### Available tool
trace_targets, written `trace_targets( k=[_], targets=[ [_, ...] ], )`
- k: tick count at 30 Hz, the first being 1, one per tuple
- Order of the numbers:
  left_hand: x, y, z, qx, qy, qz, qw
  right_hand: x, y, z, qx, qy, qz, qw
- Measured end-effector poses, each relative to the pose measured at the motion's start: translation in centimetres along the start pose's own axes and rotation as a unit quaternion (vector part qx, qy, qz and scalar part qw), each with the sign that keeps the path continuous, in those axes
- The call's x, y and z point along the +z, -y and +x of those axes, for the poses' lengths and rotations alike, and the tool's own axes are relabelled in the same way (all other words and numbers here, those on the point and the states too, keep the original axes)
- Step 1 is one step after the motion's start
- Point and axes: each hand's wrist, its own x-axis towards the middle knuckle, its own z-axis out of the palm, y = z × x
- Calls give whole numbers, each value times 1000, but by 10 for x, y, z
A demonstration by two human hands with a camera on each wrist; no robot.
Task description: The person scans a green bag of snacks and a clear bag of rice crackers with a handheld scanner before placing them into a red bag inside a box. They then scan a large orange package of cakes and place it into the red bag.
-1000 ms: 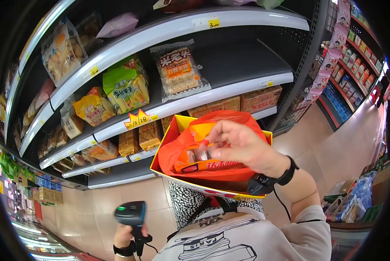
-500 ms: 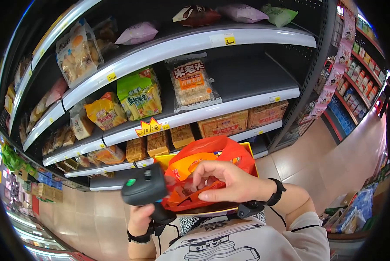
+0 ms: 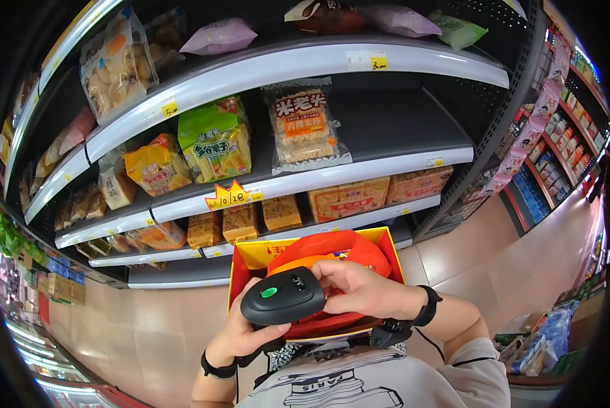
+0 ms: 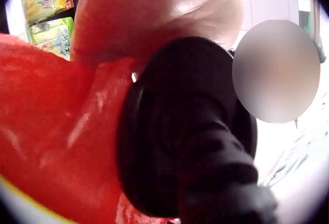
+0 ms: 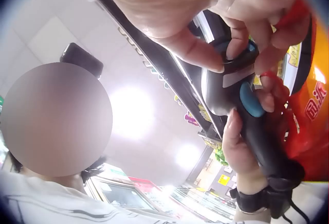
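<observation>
Fingers (image 3: pixel 265 332) of the left hand (image 3: pixel 233 338) are clamping round the scanner (image 3: pixel 282 297), which is hovering just in front of the box (image 3: pixel 245 257). The right hand (image 3: pixel 363 289) is pinching the red bag (image 3: pixel 349 245) inside that box. With both hands busy, the box could be tipping away, and crinkled plastic may be spoiling a reading. Above the box, a star tag (image 3: pixel 228 197) is showing "10/20" and a price tag (image 3: pixel 378 63) "3.00". Below it, a shirt (image 3: pixel 359 381) is showing "PARIS".
</observation>
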Motion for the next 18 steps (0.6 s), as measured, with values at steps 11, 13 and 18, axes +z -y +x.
trace_targets(
  k=[11,13,18],
  targets=[
    [-1,-13,-10,-28,-152,-180,972,-28,40,-36,-89,-123,-43,987],
    [-7,-24,-16,-30,-188,-167,967,-40,56,-58,-115,-206,-51,971],
    [-30,-22,-24,76,-224,-143,961,-52,60,-96,-111,-264,-15,958]
  ],
)
